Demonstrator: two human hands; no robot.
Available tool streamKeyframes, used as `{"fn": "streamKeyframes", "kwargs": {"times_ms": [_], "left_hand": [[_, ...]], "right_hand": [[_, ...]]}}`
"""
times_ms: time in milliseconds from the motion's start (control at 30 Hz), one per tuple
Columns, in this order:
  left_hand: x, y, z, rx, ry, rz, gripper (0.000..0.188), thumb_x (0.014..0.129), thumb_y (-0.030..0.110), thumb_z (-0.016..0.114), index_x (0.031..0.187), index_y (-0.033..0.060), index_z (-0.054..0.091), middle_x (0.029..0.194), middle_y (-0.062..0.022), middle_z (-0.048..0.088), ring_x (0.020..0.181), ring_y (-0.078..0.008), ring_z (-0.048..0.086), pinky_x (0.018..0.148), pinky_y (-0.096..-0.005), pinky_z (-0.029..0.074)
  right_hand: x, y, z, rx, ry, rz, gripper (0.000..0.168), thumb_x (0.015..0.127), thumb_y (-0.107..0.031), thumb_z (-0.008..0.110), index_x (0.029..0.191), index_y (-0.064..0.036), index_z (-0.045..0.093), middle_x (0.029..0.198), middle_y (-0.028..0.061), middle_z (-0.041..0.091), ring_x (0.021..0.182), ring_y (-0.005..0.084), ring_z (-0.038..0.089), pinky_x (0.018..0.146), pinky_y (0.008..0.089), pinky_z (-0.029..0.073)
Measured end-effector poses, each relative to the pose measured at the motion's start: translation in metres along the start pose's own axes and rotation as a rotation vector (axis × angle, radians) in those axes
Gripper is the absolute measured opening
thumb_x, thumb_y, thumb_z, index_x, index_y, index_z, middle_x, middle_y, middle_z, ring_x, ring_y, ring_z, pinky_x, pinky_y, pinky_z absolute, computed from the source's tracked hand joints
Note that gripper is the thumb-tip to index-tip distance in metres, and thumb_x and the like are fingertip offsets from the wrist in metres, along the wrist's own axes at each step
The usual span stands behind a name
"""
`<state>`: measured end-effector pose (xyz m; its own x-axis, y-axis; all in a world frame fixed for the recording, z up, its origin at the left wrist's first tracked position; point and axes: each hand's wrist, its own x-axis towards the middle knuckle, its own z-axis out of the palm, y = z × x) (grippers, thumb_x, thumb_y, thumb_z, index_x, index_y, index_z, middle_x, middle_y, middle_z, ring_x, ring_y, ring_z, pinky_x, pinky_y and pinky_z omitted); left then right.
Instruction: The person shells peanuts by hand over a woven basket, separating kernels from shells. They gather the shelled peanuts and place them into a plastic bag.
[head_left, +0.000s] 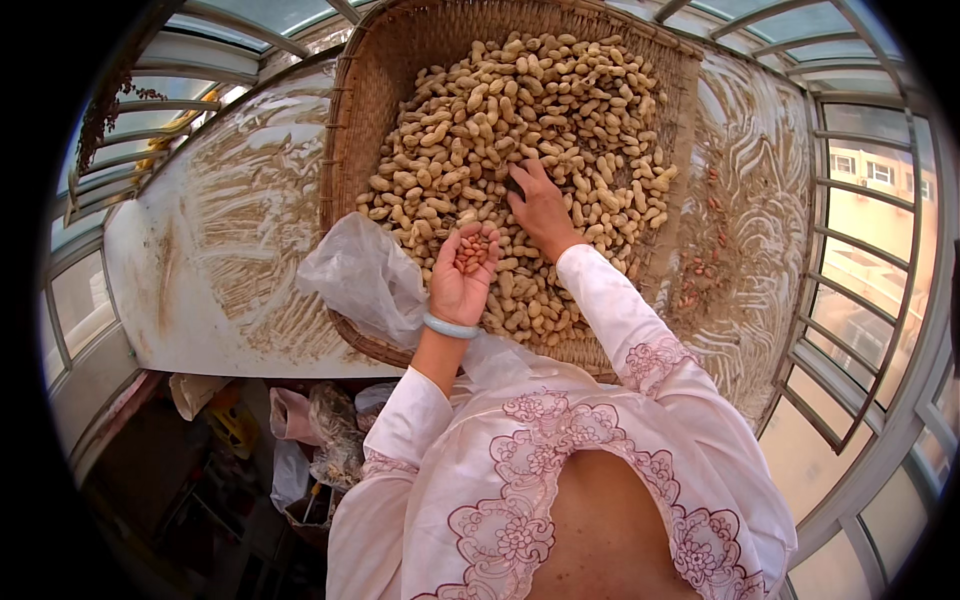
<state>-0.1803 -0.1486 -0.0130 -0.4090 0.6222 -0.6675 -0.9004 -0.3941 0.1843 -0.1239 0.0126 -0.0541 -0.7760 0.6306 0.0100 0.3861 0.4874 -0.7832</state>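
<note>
My left hand (459, 289) is turned palm up and cupped around several shelled red-skinned peanuts (472, 253). A pale bangle circles that wrist. My right hand (541, 208) reaches into the heap of unshelled peanuts (480, 142), its thumb and fingers bent around a dark patch. Whether this patch is an object or a gap in the heap, I cannot tell. Under the heap lies a large woven wicker basket (364, 97), shallow and scoop-shaped. Beside my left hand, a translucent plastic bag (367, 277) drapes over the basket's near left rim.
The basket stands on a white surface (255, 217) smeared with brown dirt. Loose red peanut kernels (697, 270) lie to the basket's right. Window bars (862, 255) border both sides. Below the surface at left are bags (337, 427) and a yellow item (232, 427).
</note>
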Motion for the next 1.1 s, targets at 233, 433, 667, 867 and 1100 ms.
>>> {"fn": "streamKeyframes", "kwargs": {"times_ms": [233,433,667,867,1100], "left_hand": [[0.002,-0.001,0.002,0.001,0.005,-0.010,0.030,0.099,0.021,0.044,0.107,-0.0057,0.055,0.107,-0.0167,0.060,0.101,-0.0266,0.058,0.089,-0.0347,0.051],[0.001,0.000,0.001,0.013,0.004,-0.003,0.030,0.099,0.021,0.045,0.107,-0.0058,0.055,0.107,-0.0170,0.060,0.101,-0.0272,0.058,0.089,-0.0348,0.050],[0.001,0.000,0.002,0.013,0.016,-0.007,0.030,0.099,0.021,0.045,0.106,-0.0056,0.055,0.107,-0.0175,0.059,0.101,-0.0275,0.058,0.089,-0.0347,0.050],[0.003,0.001,0.001,0.020,-0.018,-0.015,0.029,0.099,0.021,0.044,0.105,-0.0054,0.056,0.108,-0.0166,0.059,0.101,-0.0257,0.058,0.091,-0.0350,0.050],[0.017,-0.016,0.022,-0.011,0.005,-0.010,0.029,0.099,0.020,0.043,0.106,-0.0045,0.057,0.109,-0.0146,0.059,0.105,-0.0250,0.058,0.094,-0.0359,0.049]], "right_hand": [[0.001,0.015,0.007,-0.103,-0.033,-0.055,0.020,0.079,-0.005,0.062,0.097,-0.001,0.055,0.098,0.0147,0.050,0.089,0.0367,0.055,0.075,0.0416,0.047],[0.000,0.001,0.006,-0.062,0.043,-0.066,0.021,0.073,-0.005,0.064,0.092,-0.004,0.057,0.090,0.0116,0.051,0.086,0.0317,0.057,0.073,0.0412,0.048],[0.003,0.004,0.020,-0.235,0.002,-0.106,0.018,0.072,-0.005,0.063,0.087,-0.005,0.056,0.090,0.0124,0.052,0.083,0.0317,0.056,0.071,0.0416,0.047],[-0.015,0.009,0.004,-0.127,0.007,0.002,0.011,0.077,-0.002,0.059,0.087,-0.002,0.055,0.088,0.0150,0.053,0.081,0.0352,0.057,0.069,0.0431,0.047],[-0.014,-0.050,-0.054,0.426,-0.061,0.105,0.012,0.085,-0.009,0.061,0.090,0.002,0.060,0.078,0.0145,0.059,0.069,0.0270,0.061,0.062,0.0329,0.048]]}}
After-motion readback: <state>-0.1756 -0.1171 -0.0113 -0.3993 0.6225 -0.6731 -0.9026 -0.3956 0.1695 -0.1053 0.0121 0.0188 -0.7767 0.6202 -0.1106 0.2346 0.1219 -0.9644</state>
